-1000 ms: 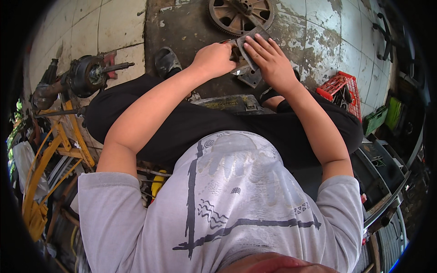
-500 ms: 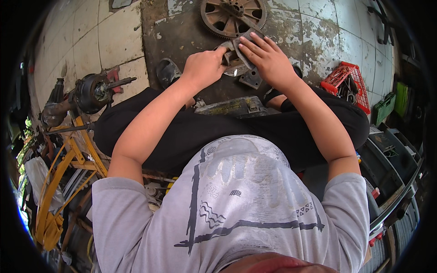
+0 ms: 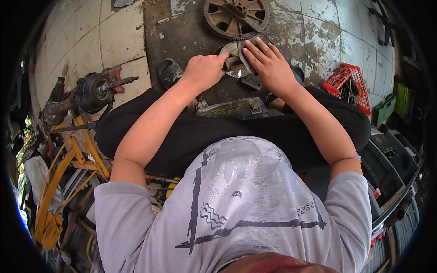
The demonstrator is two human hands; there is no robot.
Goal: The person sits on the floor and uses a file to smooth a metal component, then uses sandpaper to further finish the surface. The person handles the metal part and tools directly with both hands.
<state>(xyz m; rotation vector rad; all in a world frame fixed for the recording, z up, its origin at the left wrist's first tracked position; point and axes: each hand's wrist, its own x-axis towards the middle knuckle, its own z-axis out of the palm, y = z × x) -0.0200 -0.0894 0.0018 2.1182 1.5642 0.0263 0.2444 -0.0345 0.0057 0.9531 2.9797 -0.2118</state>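
My left hand (image 3: 203, 71) is closed on a metal part (image 3: 232, 66) with a rounded rim and a bright worn face, near the middle of the floor between my feet. My right hand (image 3: 268, 63) lies with fingers stretched flat on a dark grey rectangular pad or plate (image 3: 246, 68) on top of that part, its fingertips toward the far edge. A dark plate with holes (image 3: 250, 83) shows below. Just beyond my hands lies a rusty toothed flywheel (image 3: 220, 20) with a bar across its hub.
An axle assembly (image 3: 91, 93) and yellow metal frame (image 3: 77, 150) stand at left. A red basket of tools (image 3: 361, 91), green case (image 3: 382, 108) and dark bins (image 3: 391, 150) are at right. A black worn case (image 3: 232, 107) lies before my crossed legs; tiled floor (image 3: 114, 36) surrounds them.
The view has shifted slightly. My right hand and the pad have moved a little back and forth on the metal part, now slightly nearer me than half a second ago; my left grip stays.
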